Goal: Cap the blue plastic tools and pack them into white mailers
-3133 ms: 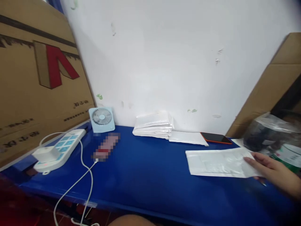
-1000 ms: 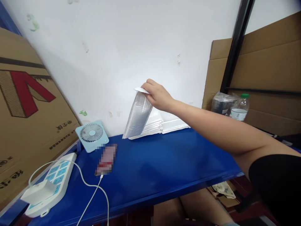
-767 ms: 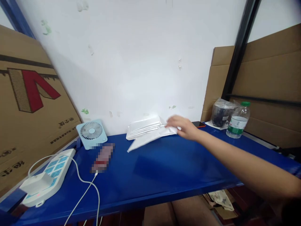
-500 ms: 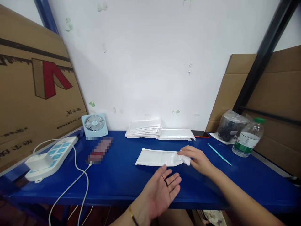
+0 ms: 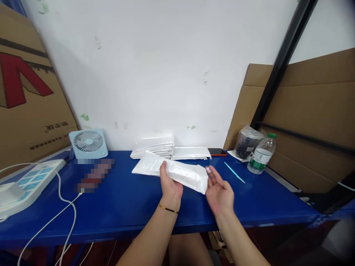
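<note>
A white padded envelope [image 5: 180,171] is lifted a little above the blue table [image 5: 124,207], lying crosswise. My left hand [image 5: 169,184] grips it near its middle, thumb on top, a thin bracelet at the wrist. My right hand [image 5: 219,190] is beside the envelope's right end, palm turned inward, fingers spread and touching or nearly touching its edge. Behind, against the white wall, lies a stack of more white envelopes [image 5: 154,145] with a flatter pile [image 5: 191,152] to its right.
A small blue fan [image 5: 88,143], a power strip [image 5: 24,183] with white cables and a blurred object [image 5: 93,176] lie at the left. A phone [image 5: 217,152], a teal stick [image 5: 234,172], a plastic-wrapped dark item [image 5: 246,142] and a water bottle [image 5: 262,155] stand at the right. Cardboard leans on both sides.
The envelope was pulled from the stack by my right hand and laid on the table. Now my left hand has taken hold of it and lifted it; my right hand has opened beside it.
</note>
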Tool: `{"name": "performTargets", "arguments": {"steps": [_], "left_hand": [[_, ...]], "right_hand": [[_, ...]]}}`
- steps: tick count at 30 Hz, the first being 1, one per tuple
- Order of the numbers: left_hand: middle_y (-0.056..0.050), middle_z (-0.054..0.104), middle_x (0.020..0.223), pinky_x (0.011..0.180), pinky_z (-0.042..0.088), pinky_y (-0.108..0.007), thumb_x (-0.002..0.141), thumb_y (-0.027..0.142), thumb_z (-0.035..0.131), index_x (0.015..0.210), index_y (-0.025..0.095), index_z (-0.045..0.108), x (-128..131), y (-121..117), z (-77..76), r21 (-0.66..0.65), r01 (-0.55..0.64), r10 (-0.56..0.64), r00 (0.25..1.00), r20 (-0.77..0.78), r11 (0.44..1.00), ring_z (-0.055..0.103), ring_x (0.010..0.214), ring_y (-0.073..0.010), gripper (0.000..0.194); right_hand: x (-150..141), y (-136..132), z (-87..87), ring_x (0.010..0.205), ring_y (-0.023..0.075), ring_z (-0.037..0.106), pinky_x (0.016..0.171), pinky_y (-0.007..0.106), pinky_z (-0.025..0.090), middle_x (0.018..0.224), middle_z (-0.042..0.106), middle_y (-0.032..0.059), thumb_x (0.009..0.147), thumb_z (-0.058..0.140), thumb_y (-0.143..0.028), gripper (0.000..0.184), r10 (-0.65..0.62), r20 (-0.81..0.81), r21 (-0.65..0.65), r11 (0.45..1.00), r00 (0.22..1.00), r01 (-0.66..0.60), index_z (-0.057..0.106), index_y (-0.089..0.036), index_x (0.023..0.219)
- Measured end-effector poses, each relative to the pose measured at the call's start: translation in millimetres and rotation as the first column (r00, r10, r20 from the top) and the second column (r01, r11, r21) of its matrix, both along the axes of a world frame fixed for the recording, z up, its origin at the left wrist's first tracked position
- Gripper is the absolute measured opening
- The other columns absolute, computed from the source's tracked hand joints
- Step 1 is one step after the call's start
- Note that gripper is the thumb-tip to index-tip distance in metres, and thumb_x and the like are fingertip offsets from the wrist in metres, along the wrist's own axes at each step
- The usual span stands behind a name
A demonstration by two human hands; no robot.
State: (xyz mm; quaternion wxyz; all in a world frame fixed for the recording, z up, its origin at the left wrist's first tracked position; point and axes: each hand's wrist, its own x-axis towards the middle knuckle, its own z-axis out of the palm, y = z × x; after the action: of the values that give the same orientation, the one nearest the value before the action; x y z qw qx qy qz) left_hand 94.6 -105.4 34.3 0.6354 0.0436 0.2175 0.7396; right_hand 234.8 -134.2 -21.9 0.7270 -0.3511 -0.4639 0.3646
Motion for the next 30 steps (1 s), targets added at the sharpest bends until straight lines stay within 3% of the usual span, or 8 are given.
{"name": "performTargets", "arguments": {"steps": [3, 6, 10, 13, 15, 19, 23, 30], "left_hand": [[-0.004, 0.064, 0.103, 0.089, 0.047, -0.03, 0.076, 0.027, 0.065, 0.104, 0.018, 0.059, 7, 5, 9.7, 0.14, -0.079, 0.099, 0.985, -0.143, 0.987, 0.06, 0.099, -0.0186, 0.03], [-0.005, 0.063, 0.107, 0.092, 0.046, -0.031, 0.074, 0.02, 0.067, 0.106, 0.019, 0.058, 10, 7, 13.4, 0.236, -0.109, 0.168, 0.955, -0.246, 0.966, 0.059, 0.101, -0.0182, 0.033], [-0.005, 0.063, 0.109, 0.089, 0.048, -0.031, 0.074, 0.02, 0.067, 0.11, 0.021, 0.058, 8, 4, 17.0, 0.291, -0.104, 0.201, 0.923, -0.327, 0.951, 0.06, 0.1, -0.0193, 0.037], [-0.005, 0.063, 0.11, 0.087, 0.049, -0.03, 0.075, 0.021, 0.067, 0.112, 0.021, 0.057, 5, 2, 19.7, 0.334, -0.109, 0.231, 0.907, -0.352, 0.936, 0.061, 0.098, -0.0187, 0.038], [-0.006, 0.062, 0.112, 0.088, 0.048, -0.031, 0.075, 0.022, 0.066, 0.114, 0.022, 0.057, 4, 1, 20.8, 0.359, -0.112, 0.244, 0.905, -0.347, 0.927, 0.06, 0.099, -0.019, 0.039], [-0.006, 0.06, 0.116, 0.091, 0.047, -0.033, 0.077, 0.024, 0.064, 0.117, 0.023, 0.055, 1, 5, 21.8, 0.37, -0.137, 0.263, 0.912, -0.316, 0.919, 0.058, 0.104, -0.0202, 0.041], [-0.005, 0.057, 0.119, 0.095, 0.045, -0.033, 0.078, 0.026, 0.062, 0.116, 0.022, 0.055, -13, 14, 25.3, 0.345, -0.218, 0.319, 0.908, -0.271, 0.913, 0.055, 0.109, -0.0199, 0.039], [-0.005, 0.055, 0.121, 0.098, 0.043, -0.034, 0.078, 0.026, 0.06, 0.118, 0.021, 0.053, -48, 33, 29.4, 0.432, -0.33, 0.483, 0.818, -0.313, 0.839, 0.053, 0.111, -0.0192, 0.041]], "right_hand": [[-28, 21, -4.7, 0.1, 0.0262, 0.062, 0.085, 0.048, 0.05, 0.1, 0.069, 0.0073, 0.083, 0.033, -0.037, 0.039, 0.122, -0.416, -0.204, 0.953, 0.901, -0.223, 0.063, -0.02, 0.1], [-47, 37, -0.9, 0.089, 0.0227, 0.066, 0.08, 0.043, 0.052, 0.087, 0.071, 0.0036, 0.084, 0.034, -0.035, 0.031, 0.066, -0.672, -0.26, 0.912, 0.738, -0.319, 0.062, -0.021, 0.092], [-57, 49, 1.4, 0.078, 0.0186, 0.067, 0.072, 0.037, 0.054, 0.076, 0.07, -0.0004, 0.085, 0.04, -0.03, 0.021, 0.002, -0.803, -0.289, 0.873, 0.595, -0.394, 0.059, -0.021, 0.09], [-61, 53, 0.8, 0.071, 0.0187, 0.067, 0.062, 0.033, 0.054, 0.072, 0.069, 0.0007, 0.082, 0.048, -0.029, 0.016, 0.007, -0.799, -0.335, 0.824, 0.601, -0.456, 0.058, -0.019, 0.089], [-64, 52, 1.1, 0.058, 0.0171, 0.064, 0.048, 0.026, 0.05, 0.062, 0.066, 0.0005, 0.077, 0.056, -0.031, 0.014, -0.002, -0.743, -0.408, 0.794, 0.669, -0.45, 0.057, -0.018, 0.084], [-68, 52, 2.1, 0.028, 0.0069, 0.036, 0.027, 0.016, 0.021, 0.038, 0.044, -0.0066, 0.072, 0.063, -0.041, 0.029, 0.013, -0.576, -0.478, 0.805, 0.817, -0.35, 0.047, -0.019, 0.065], [-53, 64, 0.4, 0.027, 0.0061, 0.03, 0.028, 0.018, 0.018, 0.037, 0.036, -0.0084, 0.074, 0.056, -0.054, 0.039, -0.049, -0.135, -0.504, 0.863, 0.99, -0.026, 0.04, -0.02, 0.062], [12, 87, -3.3, 0.035, 0.0104, 0.039, 0.038, 0.023, 0.027, 0.039, 0.041, -0.0043, 0.076, 0.046, -0.059, 0.044, -0.236, 0.42, -0.34, 0.854, 0.876, 0.393, 0.05, -0.019, 0.058]]}}
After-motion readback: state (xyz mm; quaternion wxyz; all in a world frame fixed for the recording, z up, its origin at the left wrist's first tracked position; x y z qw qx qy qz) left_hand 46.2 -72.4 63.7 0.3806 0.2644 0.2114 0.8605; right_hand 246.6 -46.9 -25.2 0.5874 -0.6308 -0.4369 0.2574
